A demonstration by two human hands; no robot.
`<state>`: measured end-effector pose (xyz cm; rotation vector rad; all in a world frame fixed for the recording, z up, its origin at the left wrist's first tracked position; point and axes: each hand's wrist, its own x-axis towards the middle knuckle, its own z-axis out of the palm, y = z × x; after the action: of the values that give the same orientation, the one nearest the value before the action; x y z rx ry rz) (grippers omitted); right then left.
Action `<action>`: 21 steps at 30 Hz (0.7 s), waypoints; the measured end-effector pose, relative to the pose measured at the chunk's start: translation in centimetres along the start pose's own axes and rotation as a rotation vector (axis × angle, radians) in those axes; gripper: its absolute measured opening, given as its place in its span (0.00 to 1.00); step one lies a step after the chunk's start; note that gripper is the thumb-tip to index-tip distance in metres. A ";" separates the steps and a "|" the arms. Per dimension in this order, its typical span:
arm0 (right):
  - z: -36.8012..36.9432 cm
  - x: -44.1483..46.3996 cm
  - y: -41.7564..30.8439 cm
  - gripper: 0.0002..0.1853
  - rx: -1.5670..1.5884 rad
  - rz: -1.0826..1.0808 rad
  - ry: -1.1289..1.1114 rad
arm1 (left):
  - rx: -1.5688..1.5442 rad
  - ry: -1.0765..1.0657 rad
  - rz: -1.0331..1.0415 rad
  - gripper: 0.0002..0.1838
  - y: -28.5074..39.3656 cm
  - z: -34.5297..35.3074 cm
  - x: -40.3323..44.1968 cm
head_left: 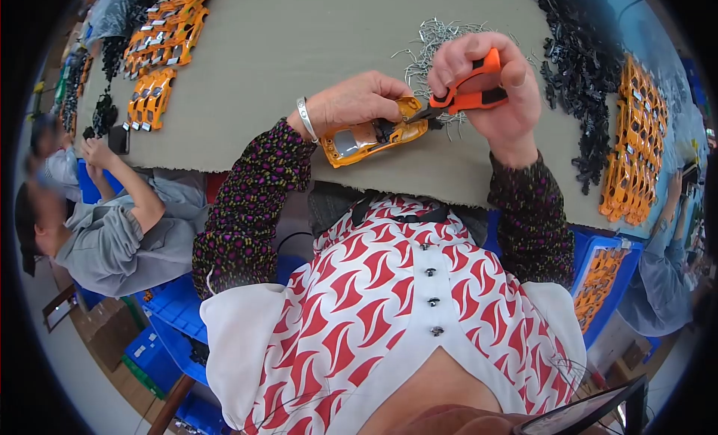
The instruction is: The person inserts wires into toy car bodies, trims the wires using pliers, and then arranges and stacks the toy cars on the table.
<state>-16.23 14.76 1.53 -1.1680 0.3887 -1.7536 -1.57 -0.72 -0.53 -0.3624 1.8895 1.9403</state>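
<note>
Just inside the middle of the near edge of a long table covered in grey-green cloth (299, 31), the person's left hand (355, 102) grips a yellow-orange plastic casing with a pale rectangular window (372, 145), pinching its upper side between thumb and bent fingers. The casing lies slantwise, its windowed end toward the near left; whether it rests on the cloth or is held clear cannot be told. The right hand (493, 83) is curled around a pair of orange-handled pliers with dark metal tips (479, 100), the handles parted and the tips at the casing's right end, by the left fingertips. Beyond the pliers, toward the far edge, spreads a loose heap of thin, bent silvery wire pieces (430, 42). Along the table's right edge run a long pile of small black plastic parts (580, 91) and, outside it, closely set rows of orange plastic casings (636, 147). More orange casings in rows (168, 23) stand toward the far left corner. Beside the left end sits a co-worker in grey clothing (112, 244).
</note>
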 end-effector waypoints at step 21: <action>6.3 -1.6 -0.7 0.24 -0.491 -0.157 0.397 | 0.159 0.245 0.070 0.11 0.2 1.8 -0.9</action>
<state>-11.17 17.84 4.24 -1.1999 1.0360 -2.1013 -0.76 1.03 0.17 -0.5115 2.2228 1.8425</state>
